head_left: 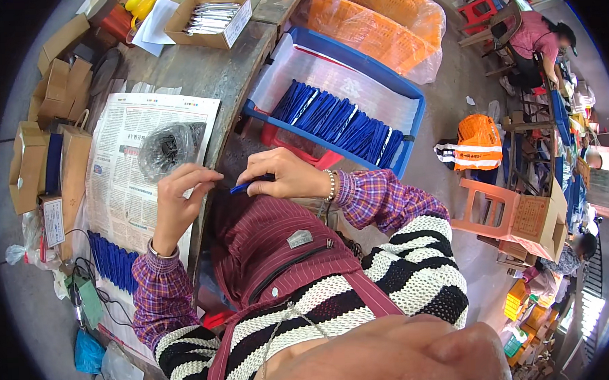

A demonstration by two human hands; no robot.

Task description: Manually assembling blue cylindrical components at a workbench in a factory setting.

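My right hand [283, 175] is closed around a slim blue stick-like piece [252, 183], whose end sticks out past the fingers. My left hand [184, 193] faces it a short way off, thumb and fingertips drawn together in a pinch; anything between them is too small to make out. Both hands are above my lap, by the table edge. Just beyond the left hand, a clear plastic bag [169, 150] of small dark wire-like parts rests on a newspaper [121, 172]. A row of similar blue pieces [112, 261] lies beside my left forearm.
To the right, a blue tray [414, 127] holds a long row of blue pieces [342, 120]. Orange crates [372, 27] stand behind it. An open carton [238, 31] of silvery slim pieces is on the table [235, 77]. Cardboard boxes [28, 168] line the left; an orange stool [485, 206] stands right.
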